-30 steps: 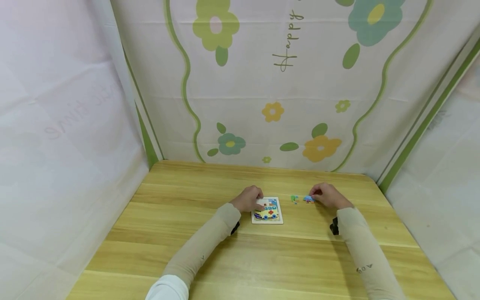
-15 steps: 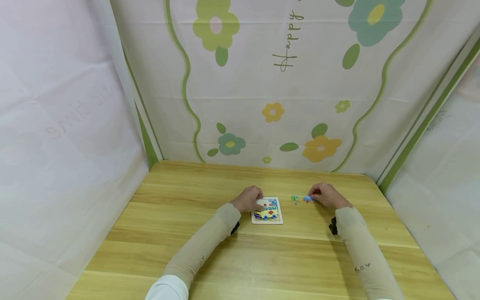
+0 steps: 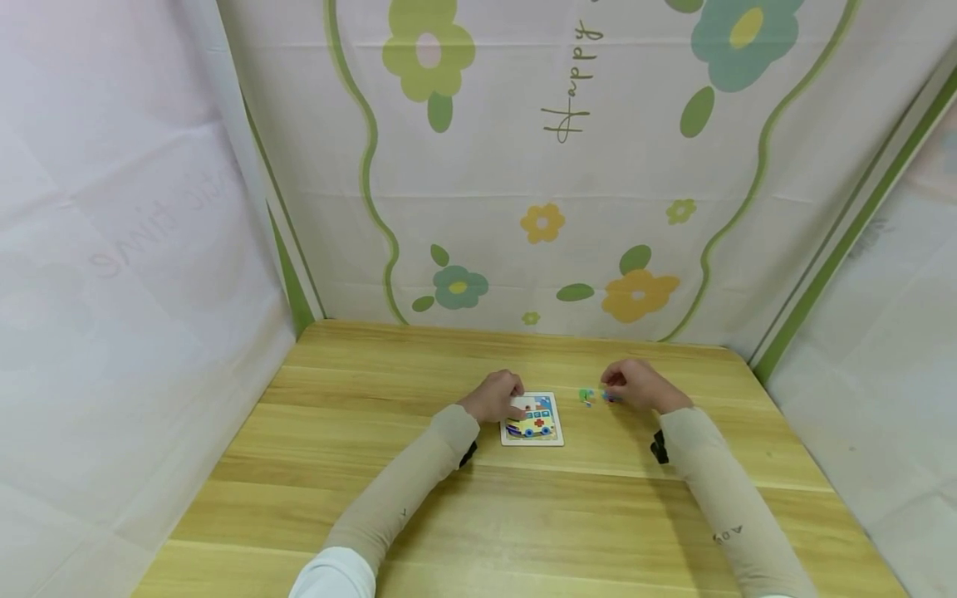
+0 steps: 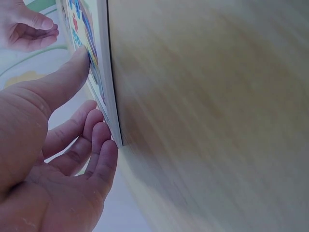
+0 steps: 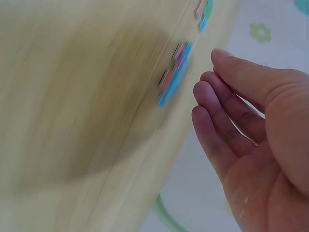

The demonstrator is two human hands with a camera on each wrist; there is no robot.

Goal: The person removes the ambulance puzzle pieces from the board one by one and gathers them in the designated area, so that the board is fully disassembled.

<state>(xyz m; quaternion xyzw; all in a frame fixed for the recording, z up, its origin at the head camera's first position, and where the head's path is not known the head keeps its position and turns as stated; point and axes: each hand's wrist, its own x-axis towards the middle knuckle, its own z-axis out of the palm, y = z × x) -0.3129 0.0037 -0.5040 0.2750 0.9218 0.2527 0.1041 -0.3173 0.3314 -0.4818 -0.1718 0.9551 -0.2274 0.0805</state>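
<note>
My left hand (image 3: pixel 495 397) holds the white-edged puzzle board (image 3: pixel 555 441) at its upper left. In the left wrist view, the left thumb (image 4: pixel 72 77) presses on the picture face and the fingers curl against the edge. The board shows a yellow ambulance with a red cross. Over to the right, my right hand (image 3: pixel 635 384) hovers by a blue puzzle piece (image 5: pixel 176 75) lying on the table. Its fingers are loosely bent, with nothing visible between them, apart from the piece. A green puzzle piece (image 3: pixel 586 395) lies between that piece and the board.
The wooden table (image 3: pixel 478 515) extends toward the front and both sides. A flower-printed cloth (image 3: pixel 516 166) hangs behind its far edge, and pale cloth walls stand at left and right.
My right hand has shifted left and slightly up over the blue piece; its fingers were at the piece's right side before. My left hand and the board stay in place.
</note>
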